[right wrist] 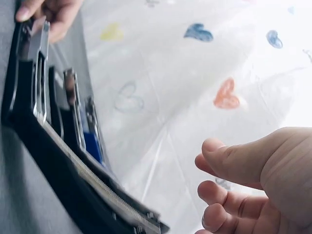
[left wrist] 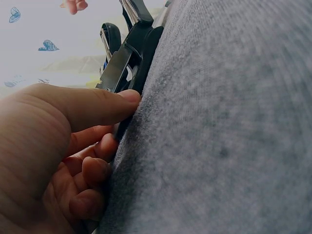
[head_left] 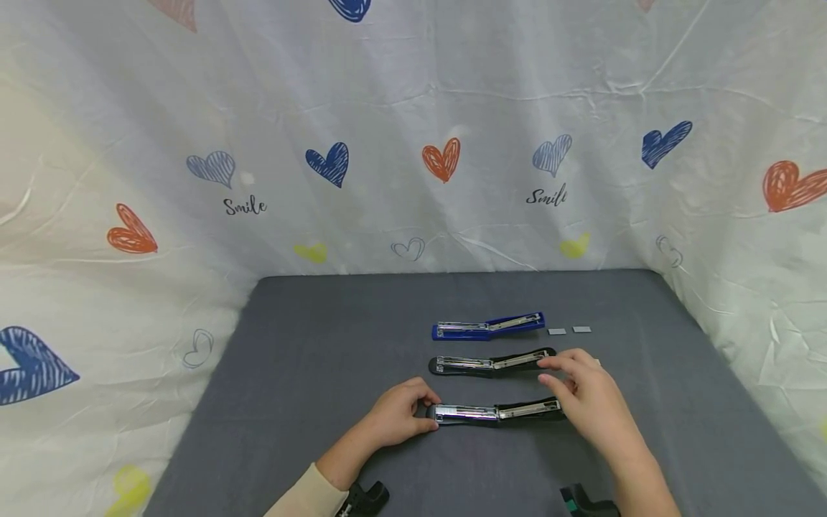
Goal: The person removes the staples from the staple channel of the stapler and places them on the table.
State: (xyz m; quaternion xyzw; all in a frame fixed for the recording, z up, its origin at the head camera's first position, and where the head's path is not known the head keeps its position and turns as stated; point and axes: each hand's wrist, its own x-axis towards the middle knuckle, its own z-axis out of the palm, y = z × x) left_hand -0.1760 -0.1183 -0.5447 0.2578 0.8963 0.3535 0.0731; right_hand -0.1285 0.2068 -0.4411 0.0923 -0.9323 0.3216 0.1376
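Note:
Nearest the person, a black stapler (head_left: 497, 412) lies opened out on the grey table, its metal staple channel and upper arm facing up. My left hand (head_left: 399, 413) pinches its left end between thumb and fingers; in the left wrist view the thumb (left wrist: 105, 105) presses on the black base. My right hand (head_left: 584, 388) hovers by the right end, thumb and fingers apart and nothing visible between them. In the right wrist view this hand (right wrist: 248, 180) stands clear of the stapler (right wrist: 63, 170). Behind lies a second black stapler (head_left: 481, 365), also opened out.
Farther back is a blue stapler (head_left: 465, 331), opened the same way. Two small strips of staples, one (head_left: 557, 332) and another (head_left: 581, 329), lie to its right. A white cloth (head_left: 388, 215) with printed hearts hangs behind the table (head_left: 310, 337) and at its sides.

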